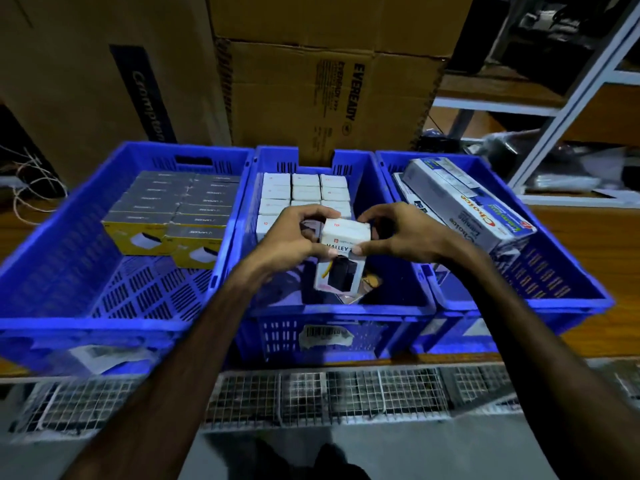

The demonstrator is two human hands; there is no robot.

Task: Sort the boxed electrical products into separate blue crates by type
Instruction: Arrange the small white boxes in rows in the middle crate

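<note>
White cardboard product box [343, 237] | pinched by left hand [294, 237] and right hand [401, 233] over middle blue crate [332, 310] | probably light, crushable; grip side edges.

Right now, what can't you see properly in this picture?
All in the head view:
- Rest of the name on the white HALLEY box: thumbs of the left hand and right hand cover it.
- Floor of the middle blue plastic crate: dark, hidden by hands.
- Barcode sticker: blurred.
</note>
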